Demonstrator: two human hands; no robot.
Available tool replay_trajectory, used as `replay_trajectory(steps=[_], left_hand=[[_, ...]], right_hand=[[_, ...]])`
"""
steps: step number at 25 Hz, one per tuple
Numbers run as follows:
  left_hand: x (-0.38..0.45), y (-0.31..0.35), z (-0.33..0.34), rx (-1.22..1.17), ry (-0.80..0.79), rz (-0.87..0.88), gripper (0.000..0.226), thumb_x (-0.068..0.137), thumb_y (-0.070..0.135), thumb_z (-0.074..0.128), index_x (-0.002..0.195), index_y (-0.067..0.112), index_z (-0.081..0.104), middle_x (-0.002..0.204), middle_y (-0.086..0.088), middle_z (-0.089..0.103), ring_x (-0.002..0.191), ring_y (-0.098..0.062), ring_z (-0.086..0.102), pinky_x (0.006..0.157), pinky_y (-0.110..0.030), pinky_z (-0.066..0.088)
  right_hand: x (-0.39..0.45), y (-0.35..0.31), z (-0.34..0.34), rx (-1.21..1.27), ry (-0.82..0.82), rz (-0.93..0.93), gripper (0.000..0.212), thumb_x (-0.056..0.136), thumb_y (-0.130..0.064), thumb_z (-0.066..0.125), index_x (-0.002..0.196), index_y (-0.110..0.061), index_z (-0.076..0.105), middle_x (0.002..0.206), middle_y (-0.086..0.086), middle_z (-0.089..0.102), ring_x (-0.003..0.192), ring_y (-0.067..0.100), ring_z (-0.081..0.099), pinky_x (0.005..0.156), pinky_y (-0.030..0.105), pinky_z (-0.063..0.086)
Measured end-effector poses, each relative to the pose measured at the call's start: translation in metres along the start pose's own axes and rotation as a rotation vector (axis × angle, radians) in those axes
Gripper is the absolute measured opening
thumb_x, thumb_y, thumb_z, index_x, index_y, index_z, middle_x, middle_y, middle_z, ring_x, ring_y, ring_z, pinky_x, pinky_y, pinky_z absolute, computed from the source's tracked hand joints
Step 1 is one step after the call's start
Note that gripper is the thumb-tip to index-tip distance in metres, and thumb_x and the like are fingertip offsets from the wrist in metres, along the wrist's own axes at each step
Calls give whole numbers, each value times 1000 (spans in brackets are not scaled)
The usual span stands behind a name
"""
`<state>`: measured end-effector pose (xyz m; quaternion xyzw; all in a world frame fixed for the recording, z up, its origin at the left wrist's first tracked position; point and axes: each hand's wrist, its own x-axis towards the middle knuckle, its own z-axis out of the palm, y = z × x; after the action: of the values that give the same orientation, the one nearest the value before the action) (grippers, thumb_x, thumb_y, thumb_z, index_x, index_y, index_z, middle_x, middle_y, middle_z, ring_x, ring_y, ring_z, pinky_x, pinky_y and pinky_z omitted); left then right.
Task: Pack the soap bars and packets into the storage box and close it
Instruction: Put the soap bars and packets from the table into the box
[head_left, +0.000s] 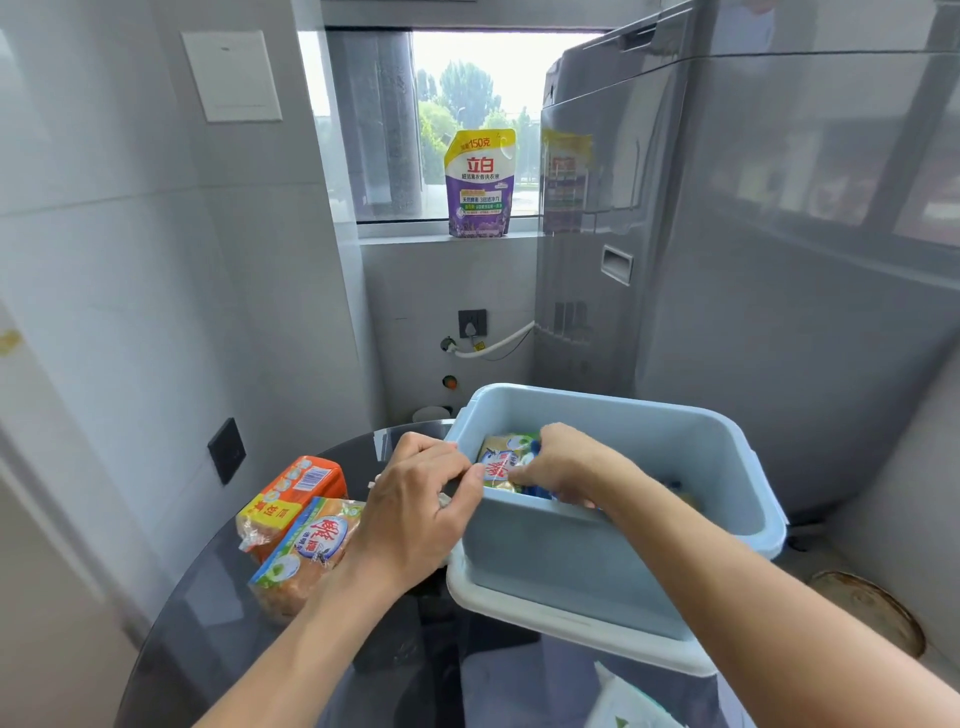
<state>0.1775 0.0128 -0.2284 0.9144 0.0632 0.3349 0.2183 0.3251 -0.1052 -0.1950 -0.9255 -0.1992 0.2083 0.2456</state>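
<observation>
Already a soap packet (500, 464) is held inside the pale blue storage box (613, 545) by both hands.

Largest in view, a grey appliance (779, 260) fills the right side, close behind the box's far rim. The round dark glass table (218, 613) is crowded against the left wall, its curved edge running down the left. The box is seen resting on a white lid (571, 618) that juts out under its near wall. The left hand (415, 514) is curled over the box's left rim, thumb and fingertips pinching the packet's edge. The right hand (566, 467) is reached down inside, fingers closed round the same packet. Two wrapped soap bars (296, 525) are left lying on the table, just beside the left wrist. A detergent pouch (480, 182) is stood upright on the window sill.
</observation>
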Motion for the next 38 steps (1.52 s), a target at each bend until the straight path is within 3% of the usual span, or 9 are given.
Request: replay_trajectory(steps=[4, 10, 13, 18, 21, 24, 28, 34, 38], left_hand=[[0, 0, 0, 7, -23, 9, 43, 94, 47, 38, 75, 20, 67, 80, 16, 65, 97, -5, 45, 77, -24, 43], [-4, 2, -2, -7, -47, -3, 45, 96, 46, 36, 82, 19, 68, 88, 15, 65, 103, -6, 45, 82, -29, 45], [-11, 2, -13, -132, -114, -10, 25, 93, 36, 49, 98, 23, 70, 105, 21, 65, 113, -3, 49, 91, -26, 44], [-44, -43, -48, 13, -38, -210, 34, 84, 28, 61, 118, 27, 63, 121, 10, 65, 108, -7, 56, 89, -24, 44], [-72, -75, -59, 329, -235, -508, 59, 83, 41, 63, 137, 25, 48, 141, 0, 50, 127, -25, 46, 99, -41, 44], [-92, -92, -65, 349, -436, -634, 81, 79, 56, 66, 147, 25, 36, 152, -2, 31, 132, -32, 40, 103, -49, 41], [-92, -94, -59, 296, -321, -614, 78, 76, 59, 68, 140, 21, 44, 141, -3, 41, 122, -28, 51, 94, -46, 49], [-83, -88, -54, 360, -320, -653, 72, 75, 49, 68, 137, 22, 45, 137, -7, 43, 124, -31, 47, 97, -48, 45], [-69, -64, -56, 421, -93, -536, 50, 83, 42, 64, 128, 23, 56, 132, -7, 51, 121, -32, 47, 95, -45, 42]], right_hand=[[1, 5, -2, -180, -36, 6, 45, 85, -54, 64, 96, -10, 61, 77, 4, 60, 62, 20, 53, 54, 29, 38], [4, 8, 1, -217, -15, -20, 53, 83, -60, 63, 101, -11, 64, 83, 3, 62, 76, 22, 58, 68, 31, 42], [-5, 16, -5, -259, 45, -64, 50, 78, -63, 64, 93, -16, 68, 88, 2, 67, 78, 22, 61, 67, 30, 44], [-48, 17, -15, -293, 515, -350, 19, 85, -29, 61, 101, -20, 68, 102, 3, 71, 95, 30, 60, 68, 34, 42], [-105, 1, 22, -153, 716, -677, 8, 85, -21, 60, 89, -18, 67, 87, 0, 71, 84, 31, 60, 61, 34, 41], [-163, -4, 88, -211, 377, -900, 18, 86, -38, 58, 94, -24, 66, 92, -5, 71, 87, 25, 63, 68, 35, 49], [-199, 6, 165, -443, -148, -950, 57, 75, -70, 51, 113, -27, 48, 103, -5, 60, 90, 25, 58, 70, 37, 43], [-182, 12, 177, -484, -112, -767, 72, 72, -45, 60, 134, -27, 27, 110, 1, 55, 95, 30, 55, 70, 39, 45], [-170, 7, 129, 3, -293, -466, 76, 64, -51, 68, 132, -36, 38, 108, -4, 62, 93, 20, 62, 77, 34, 52]])
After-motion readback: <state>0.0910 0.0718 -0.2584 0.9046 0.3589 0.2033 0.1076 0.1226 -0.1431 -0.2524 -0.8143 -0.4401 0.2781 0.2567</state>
